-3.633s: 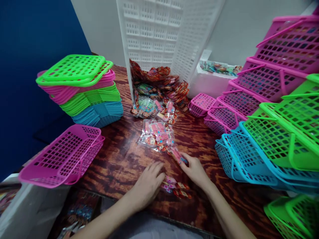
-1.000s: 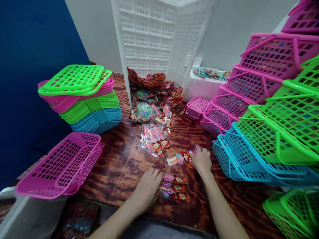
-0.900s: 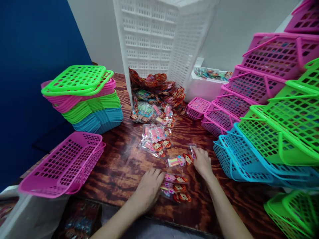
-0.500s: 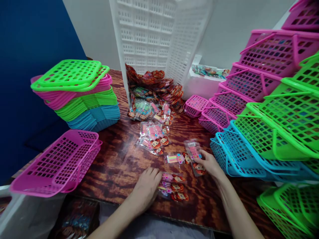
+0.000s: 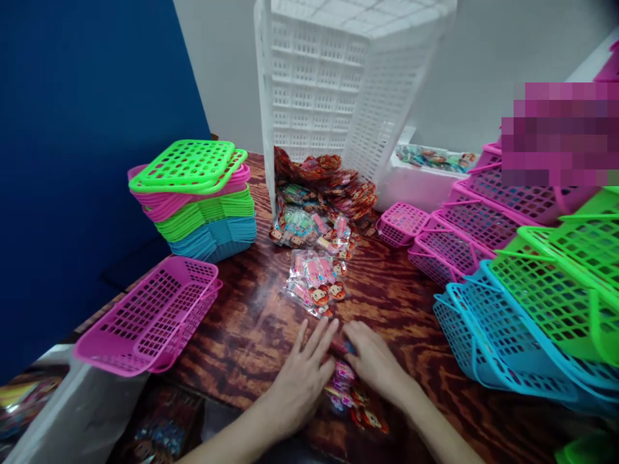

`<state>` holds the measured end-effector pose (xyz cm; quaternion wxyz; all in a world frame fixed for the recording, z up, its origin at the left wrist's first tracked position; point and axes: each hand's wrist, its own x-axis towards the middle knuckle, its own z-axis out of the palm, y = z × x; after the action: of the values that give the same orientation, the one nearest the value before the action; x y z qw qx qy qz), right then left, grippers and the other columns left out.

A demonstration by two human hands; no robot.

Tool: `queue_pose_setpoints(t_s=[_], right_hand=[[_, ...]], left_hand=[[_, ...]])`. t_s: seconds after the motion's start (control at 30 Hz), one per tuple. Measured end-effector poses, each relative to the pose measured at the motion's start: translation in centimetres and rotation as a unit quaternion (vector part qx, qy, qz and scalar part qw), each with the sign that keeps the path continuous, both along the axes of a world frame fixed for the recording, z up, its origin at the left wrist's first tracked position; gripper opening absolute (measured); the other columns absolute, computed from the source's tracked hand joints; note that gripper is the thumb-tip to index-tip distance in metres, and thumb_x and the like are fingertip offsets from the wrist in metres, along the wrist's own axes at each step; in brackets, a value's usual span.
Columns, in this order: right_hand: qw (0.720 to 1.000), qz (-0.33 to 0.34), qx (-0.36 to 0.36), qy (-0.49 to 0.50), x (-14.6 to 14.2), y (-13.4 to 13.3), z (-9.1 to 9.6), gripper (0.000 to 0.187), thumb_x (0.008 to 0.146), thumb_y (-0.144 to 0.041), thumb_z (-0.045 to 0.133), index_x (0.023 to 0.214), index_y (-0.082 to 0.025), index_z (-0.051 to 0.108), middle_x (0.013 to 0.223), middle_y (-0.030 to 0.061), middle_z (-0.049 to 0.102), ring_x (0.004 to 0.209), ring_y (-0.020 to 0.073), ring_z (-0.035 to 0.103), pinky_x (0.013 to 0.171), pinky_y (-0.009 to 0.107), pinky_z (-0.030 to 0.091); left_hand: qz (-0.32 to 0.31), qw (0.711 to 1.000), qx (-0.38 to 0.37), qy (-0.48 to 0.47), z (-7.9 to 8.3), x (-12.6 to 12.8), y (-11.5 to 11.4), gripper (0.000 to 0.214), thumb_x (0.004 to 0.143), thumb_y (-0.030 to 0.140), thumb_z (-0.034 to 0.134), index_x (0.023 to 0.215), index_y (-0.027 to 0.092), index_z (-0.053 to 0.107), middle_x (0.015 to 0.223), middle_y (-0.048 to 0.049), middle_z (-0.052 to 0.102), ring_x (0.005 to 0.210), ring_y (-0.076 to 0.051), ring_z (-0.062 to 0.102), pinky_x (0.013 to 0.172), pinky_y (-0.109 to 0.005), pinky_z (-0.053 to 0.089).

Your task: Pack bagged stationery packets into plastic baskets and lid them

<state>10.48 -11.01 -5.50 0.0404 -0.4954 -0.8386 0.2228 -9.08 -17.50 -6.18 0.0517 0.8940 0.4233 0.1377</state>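
Observation:
My left hand [image 5: 302, 380] lies with its fingers stretched out and apart, its fingertips near the dark tabletop and its thumb beside a row of small clear packets [image 5: 344, 380]. These packets show pink and purple labels and red-haired cartoon figures. Over the row's far end, my right hand [image 5: 374, 361] has its fingers bent onto a packet, which is mostly hidden beneath them. Beyond both hands rests a loose heap of similar packets [image 5: 314, 274] with pink contents.
A white crate [image 5: 314, 84] lies tipped, with a packet pile [image 5: 333, 183] at its mouth. At left are stacked baskets [image 5: 213, 225] and a single pink basket [image 5: 149, 316]. Blue baskets [image 5: 483, 335], green baskets [image 5: 556, 277] and pink baskets [image 5: 449, 251] crowd the right side.
My right hand has moved left with a packet, joining the row beside my left hand. The left fingers have spread and stretched. The camera view has shifted, so everything sits further right or lower.

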Motion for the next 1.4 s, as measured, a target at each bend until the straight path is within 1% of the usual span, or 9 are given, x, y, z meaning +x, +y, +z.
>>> queue_pose_setpoints(t_s=[0.1, 0.23, 0.43, 0.57, 0.7, 0.83, 1.1, 1.23, 1.4], right_hand=[[0.997, 0.059, -0.049, 0.032, -1.2, -0.3, 0.9, 0.036, 0.081, -0.008, 0.049, 0.112, -0.016, 0.065, 0.112, 0.0114, 0.066, 0.109, 0.0240, 0.059, 0.095, 0.033, 0.043], [0.959, 0.117, -0.247, 0.076, -1.0, 4.5, 2.5, 0.023, 0.084, -0.038, 0.062, 0.091, -0.019, 0.072, 0.091, 0.0035, 0.072, 0.087, 0.0215, 0.065, 0.077, 0.028, 0.048], [0.986, -0.162, -0.029, 0.039, -7.4, 13.1, 1.4, 0.058, 0.087, -0.048, 0.057, 0.134, -0.013, 0.054, 0.139, 0.0203, 0.053, 0.127, 0.0370, 0.046, 0.101, 0.049, 0.036], [0.990, -0.121, 0.060, -0.050, -10.7, 13.6, -0.4, 0.076, 0.085, -0.040, 0.063, 0.148, -0.010, 0.033, 0.152, 0.0239, 0.037, 0.137, 0.0391, 0.033, 0.104, 0.054, 0.032], [0.992, -0.014, 0.100, -0.081, -6.9, 10.8, -1.2, 0.059, 0.091, -0.014, 0.046, 0.148, -0.021, 0.038, 0.151, 0.0117, 0.044, 0.130, 0.0286, 0.041, 0.100, 0.043, 0.036], [0.991, 0.040, 0.108, -0.075, -0.6, 6.6, -1.1, 0.058, 0.092, -0.020, 0.048, 0.149, -0.023, 0.036, 0.148, 0.0123, 0.047, 0.125, 0.0299, 0.043, 0.098, 0.044, 0.037], [0.996, -0.082, 0.021, -0.038, 1.8, 5.1, -0.8, 0.085, 0.079, -0.037, 0.070, 0.151, -0.020, 0.029, 0.147, 0.0169, 0.042, 0.132, 0.0330, 0.037, 0.102, 0.047, 0.033], [0.996, -0.075, 0.031, -0.028, 1.4, 6.3, -0.5, 0.046, 0.071, -0.028, 0.076, 0.115, -0.019, 0.064, 0.113, 0.0120, 0.065, 0.109, 0.0308, 0.053, 0.093, 0.042, 0.037], [0.992, -0.117, 0.038, 0.015, 5.3, 6.9, 1.3, 0.008, 0.078, -0.026, 0.064, 0.081, -0.019, 0.061, 0.087, 0.0053, 0.066, 0.082, 0.0200, 0.059, 0.075, 0.030, 0.042]], left_hand=[[-0.033, 0.999, -0.013, 0.025, 0.5, -0.6, 0.5, 0.020, 0.091, 0.019, 0.051, 0.109, 0.013, 0.054, 0.158, -0.0215, 0.022, 0.147, -0.033, 0.020, 0.121, -0.058, 0.004], [-0.022, 0.996, -0.085, 0.022, 0.9, -1.4, 0.1, 0.035, 0.091, 0.017, 0.049, 0.126, 0.019, 0.049, 0.134, -0.0100, 0.051, 0.128, -0.024, 0.045, 0.121, -0.051, 0.018], [0.027, 0.990, -0.136, -0.001, 1.1, -0.6, -0.8, 0.055, 0.091, 0.017, 0.047, 0.144, 0.023, 0.034, 0.127, -0.0071, 0.052, 0.115, -0.025, 0.048, 0.111, -0.042, 0.036], [0.028, 0.990, -0.138, 0.016, 0.9, -0.7, -0.8, 0.065, 0.090, 0.018, 0.047, 0.150, 0.013, 0.024, 0.125, -0.0110, 0.053, 0.118, -0.027, 0.047, 0.119, -0.049, 0.022], [0.044, 0.985, -0.163, 0.023, 0.5, -2.6, -0.8, 0.045, 0.084, 0.019, 0.052, 0.129, 0.017, 0.049, 0.119, -0.0089, 0.057, 0.112, -0.026, 0.050, 0.120, -0.056, 0.009], [0.074, 0.985, -0.158, -0.002, -0.5, -4.1, -1.1, 0.058, 0.073, 0.016, 0.059, 0.130, 0.023, 0.048, 0.141, -0.0101, 0.044, 0.133, -0.031, 0.034, 0.120, -0.056, 0.008], [0.073, 0.980, -0.181, 0.025, 0.0, -3.3, -1.3, 0.051, 0.081, 0.011, 0.049, 0.131, 0.020, 0.048, 0.127, -0.0085, 0.056, 0.116, -0.027, 0.046, 0.112, -0.045, 0.028], [0.076, 0.981, -0.176, 0.021, -0.3, -3.3, -1.6, 0.054, 0.084, 0.011, 0.047, 0.137, 0.016, 0.043, 0.132, -0.0099, 0.054, 0.121, -0.027, 0.044, 0.113, -0.043, 0.027], [0.084, 0.981, -0.175, 0.009, -0.6, -3.5, -2.0, 0.052, 0.084, 0.013, 0.048, 0.136, 0.019, 0.044, 0.131, -0.0079, 0.054, 0.121, -0.026, 0.044, 0.113, -0.043, 0.026]])
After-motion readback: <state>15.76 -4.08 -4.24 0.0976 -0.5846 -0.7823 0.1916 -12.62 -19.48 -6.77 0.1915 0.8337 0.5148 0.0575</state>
